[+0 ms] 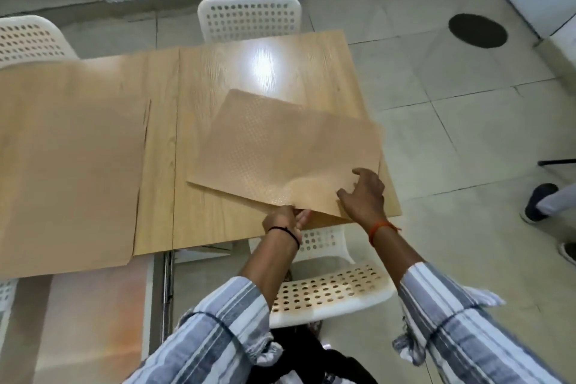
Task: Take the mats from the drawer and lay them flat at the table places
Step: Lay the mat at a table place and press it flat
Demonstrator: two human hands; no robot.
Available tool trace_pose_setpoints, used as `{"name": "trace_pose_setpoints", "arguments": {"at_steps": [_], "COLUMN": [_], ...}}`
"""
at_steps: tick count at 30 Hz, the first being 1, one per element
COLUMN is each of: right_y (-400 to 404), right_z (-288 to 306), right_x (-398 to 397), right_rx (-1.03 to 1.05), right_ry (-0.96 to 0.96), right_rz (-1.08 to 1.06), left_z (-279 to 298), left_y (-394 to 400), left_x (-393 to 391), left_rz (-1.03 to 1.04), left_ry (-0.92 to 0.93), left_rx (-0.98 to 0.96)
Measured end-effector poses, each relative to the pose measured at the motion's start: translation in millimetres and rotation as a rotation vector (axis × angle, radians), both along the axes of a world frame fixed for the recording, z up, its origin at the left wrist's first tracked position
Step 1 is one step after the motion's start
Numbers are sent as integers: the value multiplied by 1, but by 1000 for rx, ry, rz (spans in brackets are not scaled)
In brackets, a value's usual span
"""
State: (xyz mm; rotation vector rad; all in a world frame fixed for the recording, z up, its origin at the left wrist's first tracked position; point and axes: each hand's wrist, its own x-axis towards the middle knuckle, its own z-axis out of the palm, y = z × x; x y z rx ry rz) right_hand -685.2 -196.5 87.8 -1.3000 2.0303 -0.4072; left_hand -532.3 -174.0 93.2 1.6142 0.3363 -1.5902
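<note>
Pale floor tiles surround our wooden table (pixel 218 78). Our left hand (pixel 285 220) pinches the textured mat (pixel 280 146) at its near edge, while our right hand (pixel 364 193) rests spread fingers on its near right corner. We count two mats, the second mat (pixel 68 159) at the table's left end, and three white chairs (pixel 249 19).
</note>
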Motion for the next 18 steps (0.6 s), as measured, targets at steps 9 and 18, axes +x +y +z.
{"name": "trace_pose_setpoints", "arguments": {"at_steps": [9, 18], "right_y": [-11, -30], "right_z": [4, -8], "right_x": [-36, -91], "right_rx": [32, 71], "right_ry": [-208, -36], "right_rz": [-516, -309], "left_z": [-6, 0], "left_y": [-12, -68], "left_x": [2, 132], "left_rz": [-224, -415], "left_ry": [13, -931], "left_rx": [25, 54]}}
